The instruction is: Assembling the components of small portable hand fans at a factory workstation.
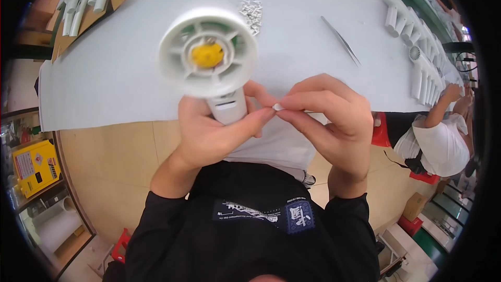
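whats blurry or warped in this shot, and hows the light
Head view: the held device's round white head looks smeared at its rim, while the tweezers look crisper; head view: the far edge of the white table bows and corners go black; head view: light looks fairly even, with no strong tabletop glare.

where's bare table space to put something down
Left of the held device, up to the cardboard; also between the pile of small white parts and the tweezers. Crowded: the right end, lined with white devices, and the front middle, where the left hand and right hand meet.
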The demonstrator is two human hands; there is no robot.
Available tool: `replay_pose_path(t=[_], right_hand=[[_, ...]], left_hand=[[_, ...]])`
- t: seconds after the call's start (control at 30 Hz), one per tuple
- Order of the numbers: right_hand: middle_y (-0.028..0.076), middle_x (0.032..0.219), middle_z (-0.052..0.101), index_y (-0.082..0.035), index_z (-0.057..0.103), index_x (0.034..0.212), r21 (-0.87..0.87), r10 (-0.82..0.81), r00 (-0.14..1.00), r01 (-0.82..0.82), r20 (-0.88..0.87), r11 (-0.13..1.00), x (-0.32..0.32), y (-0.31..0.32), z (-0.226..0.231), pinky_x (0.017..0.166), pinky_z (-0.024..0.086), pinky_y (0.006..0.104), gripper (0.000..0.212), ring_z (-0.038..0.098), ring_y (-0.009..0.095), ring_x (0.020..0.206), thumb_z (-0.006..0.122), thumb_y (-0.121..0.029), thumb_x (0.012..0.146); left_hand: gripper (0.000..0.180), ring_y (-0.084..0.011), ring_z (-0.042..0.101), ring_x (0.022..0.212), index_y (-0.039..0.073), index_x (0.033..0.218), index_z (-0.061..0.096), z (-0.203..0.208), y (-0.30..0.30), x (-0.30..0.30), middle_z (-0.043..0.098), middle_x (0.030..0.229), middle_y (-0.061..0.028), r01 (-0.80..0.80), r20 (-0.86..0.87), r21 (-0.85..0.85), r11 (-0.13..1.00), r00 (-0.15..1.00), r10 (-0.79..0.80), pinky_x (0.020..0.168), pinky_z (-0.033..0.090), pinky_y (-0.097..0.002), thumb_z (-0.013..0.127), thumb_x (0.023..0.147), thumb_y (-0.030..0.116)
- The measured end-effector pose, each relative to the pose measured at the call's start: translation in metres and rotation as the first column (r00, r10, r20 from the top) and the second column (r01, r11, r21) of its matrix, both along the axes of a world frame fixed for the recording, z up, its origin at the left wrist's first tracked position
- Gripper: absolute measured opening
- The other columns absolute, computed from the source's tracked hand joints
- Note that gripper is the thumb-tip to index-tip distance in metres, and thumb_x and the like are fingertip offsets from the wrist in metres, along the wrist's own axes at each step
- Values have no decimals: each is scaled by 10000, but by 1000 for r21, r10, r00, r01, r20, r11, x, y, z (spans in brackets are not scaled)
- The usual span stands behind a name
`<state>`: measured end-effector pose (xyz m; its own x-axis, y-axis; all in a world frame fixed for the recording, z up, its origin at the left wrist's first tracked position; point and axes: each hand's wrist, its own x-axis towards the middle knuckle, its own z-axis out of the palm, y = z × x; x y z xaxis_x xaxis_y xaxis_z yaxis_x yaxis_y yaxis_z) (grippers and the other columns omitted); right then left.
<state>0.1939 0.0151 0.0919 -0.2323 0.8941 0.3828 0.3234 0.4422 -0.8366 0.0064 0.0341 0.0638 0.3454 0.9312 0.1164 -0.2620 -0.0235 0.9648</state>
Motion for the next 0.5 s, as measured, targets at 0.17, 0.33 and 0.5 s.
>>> replay_pose_path(t=[0.17, 0.33, 0.5], right_hand=[[89, 812, 618, -28, 684, 900, -16, -28, 986, 26, -166, 1000, 5, 1, -7, 562, 497, 247, 213, 615, 159, 675, 706, 74, 714], [83, 866, 595, -26, 692, 903, -23, 18, 986, -22, -163, 999, -13, -1, -13, 603, 515, 251, 206, 619, 158, 714, 716, 53, 713], [82, 799, 608, -15, 709, 838, -37, -24, 992, 20, -122, 999, -13, -1, -14, 590, 500, 249, 168, 620, 161, 712, 725, 57, 688]], left_hand=[[571, -112, 608, 657, -13, 1286, 367, -2, 0, -1, 584, 1066, -124, 174, 147, -329, 928, 980, -132, 563, 500, -229, 642, 789, -71], [515, -112, 597, 804, 6, 1272, 361, 1, -10, 4, 553, 1068, -85, 237, 125, -336, 912, 971, -206, 607, 531, -248, 606, 819, -12], [524, -104, 587, 826, 2, 1278, 340, 2, -15, 6, 546, 1004, -66, 228, 87, -337, 914, 974, -210, 615, 532, -252, 580, 812, -7]])
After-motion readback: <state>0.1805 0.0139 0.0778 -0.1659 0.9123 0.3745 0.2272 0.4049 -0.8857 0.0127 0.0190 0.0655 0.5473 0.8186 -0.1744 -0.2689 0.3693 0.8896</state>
